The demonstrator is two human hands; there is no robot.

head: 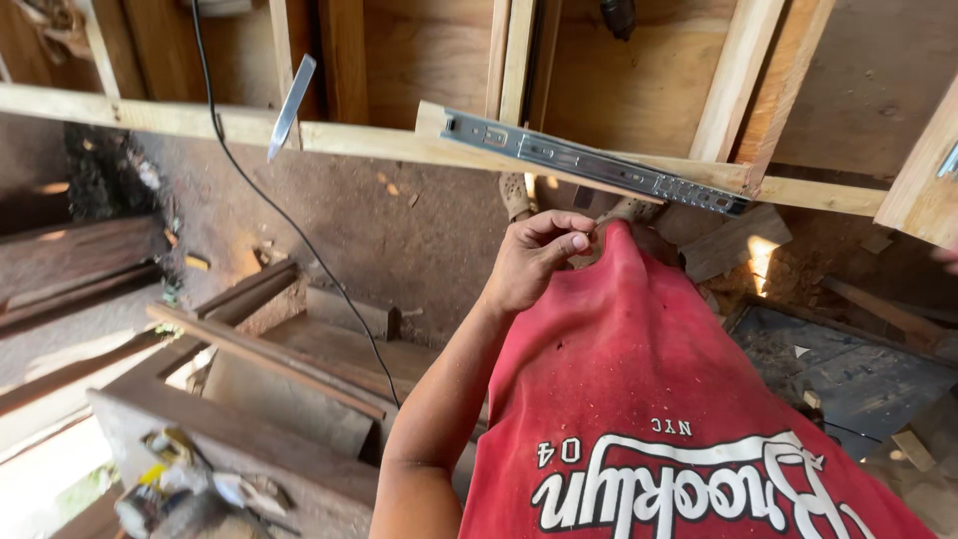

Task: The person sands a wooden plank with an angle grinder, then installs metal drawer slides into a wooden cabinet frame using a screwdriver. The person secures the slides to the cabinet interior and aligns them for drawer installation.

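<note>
My left hand [534,262] is raised in front of me, with thumb and fingers pinched on the hem of my red shirt [639,399], pulling it up. Just above the hand, a steel drawer slide [589,165] lies along a pale wooden rail [359,140] of a frame. A skin-coloured sliver [946,257] shows at the right edge under a pale wood piece [923,190]. It may be my right hand, but its grip is out of view.
A black cable [269,200] hangs from the top down across the dirt floor. A flat metal blade [290,105] leans by the rail. Dark wooden planks and boxes [269,349] lie at lower left, with a blurred tool [165,489] on them. Sandalled feet [517,195] stand beyond the rail.
</note>
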